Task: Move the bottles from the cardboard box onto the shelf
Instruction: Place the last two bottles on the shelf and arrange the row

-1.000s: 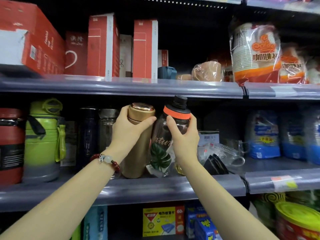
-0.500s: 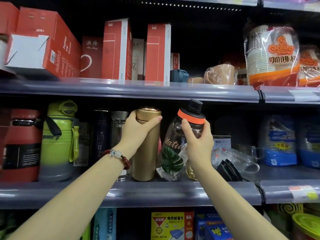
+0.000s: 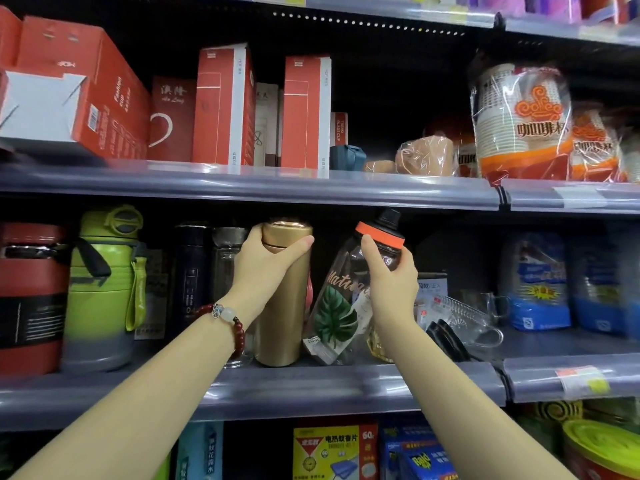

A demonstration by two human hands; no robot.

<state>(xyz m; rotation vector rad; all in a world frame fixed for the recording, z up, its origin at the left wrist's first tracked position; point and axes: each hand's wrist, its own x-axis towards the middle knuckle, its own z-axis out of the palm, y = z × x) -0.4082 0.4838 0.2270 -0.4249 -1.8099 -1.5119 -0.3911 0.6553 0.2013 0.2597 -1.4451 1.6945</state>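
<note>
A gold metal flask [image 3: 282, 323] stands upright on the middle shelf [image 3: 311, 386]. My left hand [image 3: 263, 268] is wrapped around its upper part. To its right, a clear bottle [image 3: 337, 320] with a leaf print, an orange ring and a black cap leans to the right, its base on the shelf. My right hand [image 3: 389, 278] grips it just below the orange ring. The cardboard box is out of view.
A green jug [image 3: 102, 289], a red jug [image 3: 29, 299], a dark flask [image 3: 192, 271] and a glass bottle [image 3: 227, 261] stand left of the gold flask. Glass cups [image 3: 467, 317] and blue packs [image 3: 538, 282] lie to the right. Red boxes [image 3: 225, 105] fill the shelf above.
The clear bottle has tipped further to the right in my right hand. The view has shifted slightly; both hands keep their grips.
</note>
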